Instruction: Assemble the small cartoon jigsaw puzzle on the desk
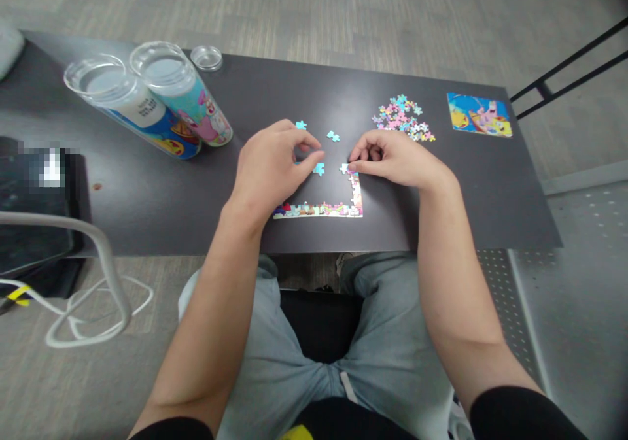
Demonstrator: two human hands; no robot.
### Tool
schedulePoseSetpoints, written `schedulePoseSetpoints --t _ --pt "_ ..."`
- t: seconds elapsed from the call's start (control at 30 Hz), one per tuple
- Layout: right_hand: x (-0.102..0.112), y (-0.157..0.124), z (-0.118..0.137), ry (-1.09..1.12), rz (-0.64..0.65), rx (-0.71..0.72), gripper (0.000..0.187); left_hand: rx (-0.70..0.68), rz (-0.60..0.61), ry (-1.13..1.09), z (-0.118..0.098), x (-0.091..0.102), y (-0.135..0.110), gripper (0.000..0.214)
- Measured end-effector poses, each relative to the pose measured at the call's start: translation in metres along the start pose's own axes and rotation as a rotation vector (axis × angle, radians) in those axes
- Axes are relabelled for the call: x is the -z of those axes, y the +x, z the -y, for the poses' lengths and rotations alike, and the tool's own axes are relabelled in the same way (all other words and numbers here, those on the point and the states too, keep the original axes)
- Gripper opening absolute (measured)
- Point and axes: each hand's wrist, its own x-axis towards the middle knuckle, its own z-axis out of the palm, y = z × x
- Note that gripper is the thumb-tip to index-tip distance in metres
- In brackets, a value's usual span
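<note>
A partly joined jigsaw edge (324, 210) lies on the dark table (147, 191), forming an L with a short upright strip (356, 191) at its right end. My left hand (272, 165) hovers curled over the left part, thumb and forefinger close beside a loose blue piece (319, 169). My right hand (397, 159) is closed in a pinch, its fingertips pressing a piece at the top of the upright strip (346, 167). Two more blue pieces (333, 136) (301, 125) lie just beyond the hands.
A heap of loose pieces (405, 118) sits at the back right, with a picture card (479, 114) further right. Two clear puzzle tubes (147, 100) lie at the back left beside a round lid (207, 57). A dark bag (34, 191) rests at the left.
</note>
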Motion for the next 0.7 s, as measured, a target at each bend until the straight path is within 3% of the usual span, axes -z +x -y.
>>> schedulePoseSetpoints --t 0.1,0.23,0.33,0.43,0.7 --pt "-0.003 0.004 0.005 -0.025 -0.041 -0.003 0.022 0.018 -0.047 -0.018 0.022 0.014 0.000 0.009" --pt "-0.017 0.019 0.011 -0.150 -0.209 0.092 0.016 0.034 -0.078 -0.016 0.041 0.022 -0.001 0.015" --pt "-0.032 0.029 0.010 -0.214 -0.297 0.126 0.025 0.046 -0.047 -0.018 0.043 0.023 -0.003 0.015" --pt "-0.040 0.033 0.006 -0.231 -0.317 0.120 0.021 0.022 -0.010 -0.024 0.040 0.021 -0.005 0.015" --pt "-0.027 0.032 0.000 -0.187 -0.270 0.125 0.013 -0.072 0.083 -0.038 0.038 0.013 -0.005 0.027"
